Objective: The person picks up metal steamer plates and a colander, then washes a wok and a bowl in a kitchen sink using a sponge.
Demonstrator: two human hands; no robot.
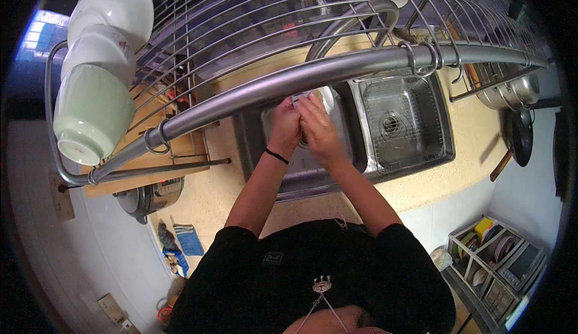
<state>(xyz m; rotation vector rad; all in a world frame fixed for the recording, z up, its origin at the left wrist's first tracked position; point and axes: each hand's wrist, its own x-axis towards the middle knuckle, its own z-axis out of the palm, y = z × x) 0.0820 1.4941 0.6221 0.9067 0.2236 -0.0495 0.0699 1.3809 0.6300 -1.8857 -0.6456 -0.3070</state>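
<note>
Over the left basin (316,171) of a steel double sink, my two hands are close together. A white glossy dish (329,99), perhaps a bowl or cup, shows past the fingers of my right hand (319,128); the rack's front tube hides part of it. Those fingers lie stretched along the dish. My left hand (286,125), with a dark band at the wrist, grips at the dish's left side. A small yellowish patch shows between the right fingers and the dish; what it is I cannot tell. The basin's drain is partly covered by my hands.
A wire dish rack (271,74) with hooks crosses above the sink. White bowls (108,13) and a pale green bowl (92,113) lean at its left end. The faucet (343,25) arches behind it. Beside the right basin (393,122) hang pots and a wok (519,137).
</note>
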